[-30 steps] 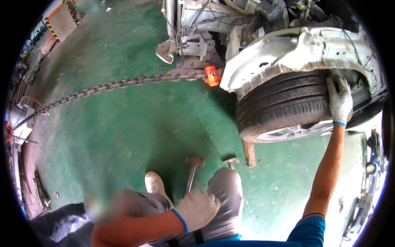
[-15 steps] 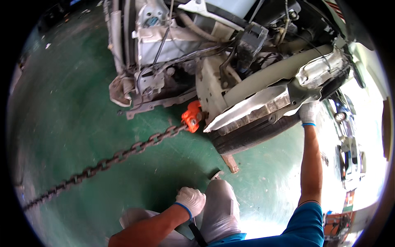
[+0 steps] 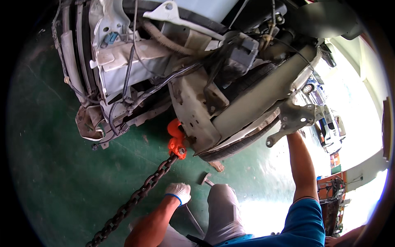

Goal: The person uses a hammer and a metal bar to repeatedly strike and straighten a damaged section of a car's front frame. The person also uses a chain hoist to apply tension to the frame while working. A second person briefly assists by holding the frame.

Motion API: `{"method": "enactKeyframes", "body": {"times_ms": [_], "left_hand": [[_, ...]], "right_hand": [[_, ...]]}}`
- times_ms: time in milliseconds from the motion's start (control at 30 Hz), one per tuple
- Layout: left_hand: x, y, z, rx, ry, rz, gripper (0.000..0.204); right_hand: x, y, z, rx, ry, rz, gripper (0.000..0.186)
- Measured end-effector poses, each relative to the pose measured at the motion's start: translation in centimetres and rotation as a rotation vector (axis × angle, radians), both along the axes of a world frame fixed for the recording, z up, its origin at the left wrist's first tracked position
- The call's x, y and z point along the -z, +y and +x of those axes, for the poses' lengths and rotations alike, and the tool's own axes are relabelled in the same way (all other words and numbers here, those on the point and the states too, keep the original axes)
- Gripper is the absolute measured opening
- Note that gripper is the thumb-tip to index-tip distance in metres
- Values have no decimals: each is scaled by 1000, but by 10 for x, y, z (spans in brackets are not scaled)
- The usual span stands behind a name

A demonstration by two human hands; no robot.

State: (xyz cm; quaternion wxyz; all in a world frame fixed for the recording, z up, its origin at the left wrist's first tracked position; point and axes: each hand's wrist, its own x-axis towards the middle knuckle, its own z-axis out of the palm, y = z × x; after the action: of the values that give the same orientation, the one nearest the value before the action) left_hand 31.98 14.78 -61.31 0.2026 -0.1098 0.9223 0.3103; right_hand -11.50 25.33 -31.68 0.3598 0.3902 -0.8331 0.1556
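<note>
We are looking down at a damaged white car front (image 3: 181, 70) that is filling the upper half of the frame, with its panels removed and wires hanging. Our left hand (image 3: 178, 192), wearing a white glove with a blue cuff, is sitting in the lower centre of the frame with the fingers curled loosely; it is resting just beside the grey trouser knee (image 3: 221, 206), and we cannot tell if it is gripping anything. A hammer (image 3: 205, 179) is lying on the green floor (image 3: 53, 173) just to the right of this hand, near the knee, and its handle is going down behind the leg. A heavy chain (image 3: 131, 201) is running from the lower left up to an orange clamp (image 3: 177, 142) that is biting the lower edge of the car body, just above the left hand. Our right arm is reaching up at the right side of the frame, and the right hand is hidden behind a grey metal bracket (image 3: 293, 119) under the car, so its grip is not visible. Compared with half a second ago, the view is now closer to the car, the clamp and chain are appearing nearer the centre, the left hand is a little higher, and the right hand, seen before in its glove, is now covered.
</note>
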Motion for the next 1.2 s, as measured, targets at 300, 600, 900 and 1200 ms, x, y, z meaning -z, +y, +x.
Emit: {"method": "enactKeyframes", "body": {"times_ms": [300,600,900,1200], "left_hand": [[32,6,-22,-24,85,4,33],[24,-4,-24,21,54,-7,34],[45,5,-19,-9,180,-25,27],[41,3,-10,-190,201,84,27]], "right_hand": [[-8,-8,-16,38,30,20,54],[-13,-13,-18,55,39,33,55],[-14,-12,-18,62,50,63,56],[-15,-18,-19,63,51,61,58]]}}
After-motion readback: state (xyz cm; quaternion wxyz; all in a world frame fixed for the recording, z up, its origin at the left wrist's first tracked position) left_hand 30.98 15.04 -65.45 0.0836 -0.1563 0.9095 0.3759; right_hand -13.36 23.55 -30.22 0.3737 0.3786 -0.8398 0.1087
